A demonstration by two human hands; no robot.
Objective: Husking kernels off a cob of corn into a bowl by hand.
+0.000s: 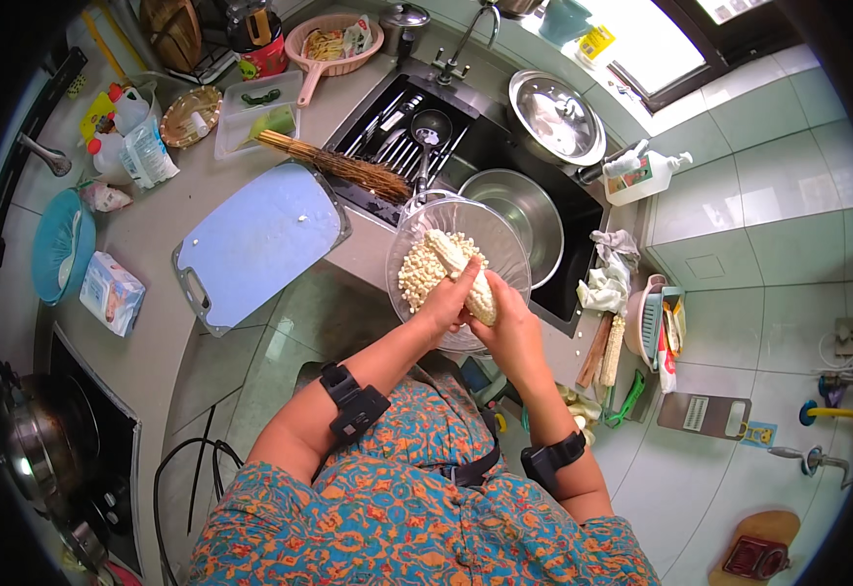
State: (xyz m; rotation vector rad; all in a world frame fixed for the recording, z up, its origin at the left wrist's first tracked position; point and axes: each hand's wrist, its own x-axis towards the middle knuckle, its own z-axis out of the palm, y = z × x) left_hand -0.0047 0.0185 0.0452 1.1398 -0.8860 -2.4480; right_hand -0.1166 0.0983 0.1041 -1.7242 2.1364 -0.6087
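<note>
An ear of white corn (pixel 480 299), partly bare of kernels at its upper left end, is gripped between my two hands. My left hand (pixel 450 304) holds it from the left with the thumb along the cob. Around its lower right side are the fingers of my right hand (pixel 512 315). Both hands are over a clear ribbed bowl (pixel 508 225), which holds a heap of loose pale kernels (pixel 419 273). The fingertips under the ear are partly hidden.
Behind the bowl, a metal basin (pixel 547 220) sits in the black sink (pixel 580 271). A blue cutting board (pixel 261 245) with a few crumbs lies on the counter at left, with a straw whisk brush (pixel 346 167) beyond it. Another corn ear (pixel 613 351) lies at right near crumpled cloths (pixel 606 282).
</note>
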